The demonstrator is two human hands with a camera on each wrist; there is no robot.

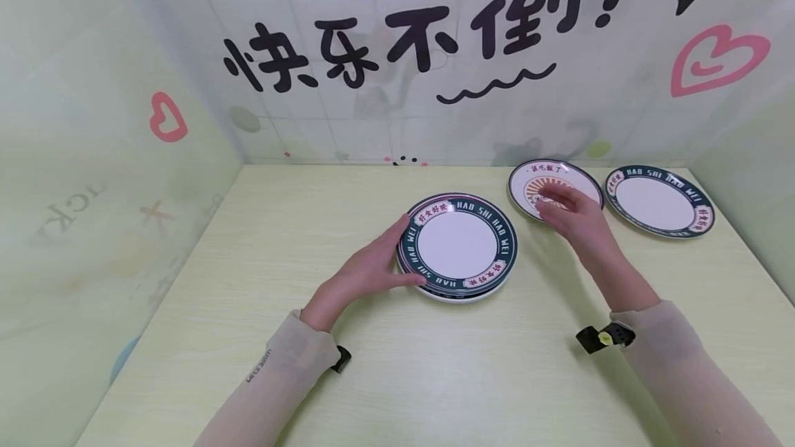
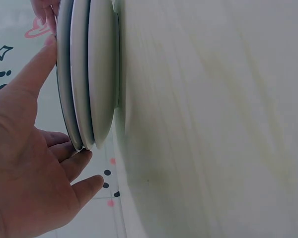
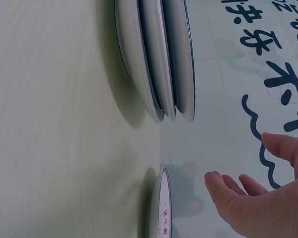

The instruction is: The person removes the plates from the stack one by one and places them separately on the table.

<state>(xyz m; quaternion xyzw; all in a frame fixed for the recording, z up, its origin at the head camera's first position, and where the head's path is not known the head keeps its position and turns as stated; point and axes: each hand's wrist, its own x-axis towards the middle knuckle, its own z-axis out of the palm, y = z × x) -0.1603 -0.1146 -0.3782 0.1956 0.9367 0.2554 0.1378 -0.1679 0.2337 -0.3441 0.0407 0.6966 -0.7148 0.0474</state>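
Several plates stand in a stack (image 1: 458, 245) near the table's middle, the top one white with a dark green lettered rim. My left hand (image 1: 366, 267) grips the stack's left side, thumb at the near rim and fingers along the far-left edge. In the left wrist view three plate edges (image 2: 80, 74) show beside the fingers. My right hand (image 1: 574, 216) hovers, fingers loosely bent and holding nothing, over a white plate (image 1: 528, 174) with a sunburst print. The right wrist view shows that hand (image 3: 268, 198) apart from this plate (image 3: 163, 208).
Another green-rimmed plate (image 1: 658, 202) lies at the far right, close beside the sunburst plate. The pale wooden table (image 1: 447, 378) meets a printed backdrop (image 1: 348, 123) at its far edge, and similar panels rise on the left and right.
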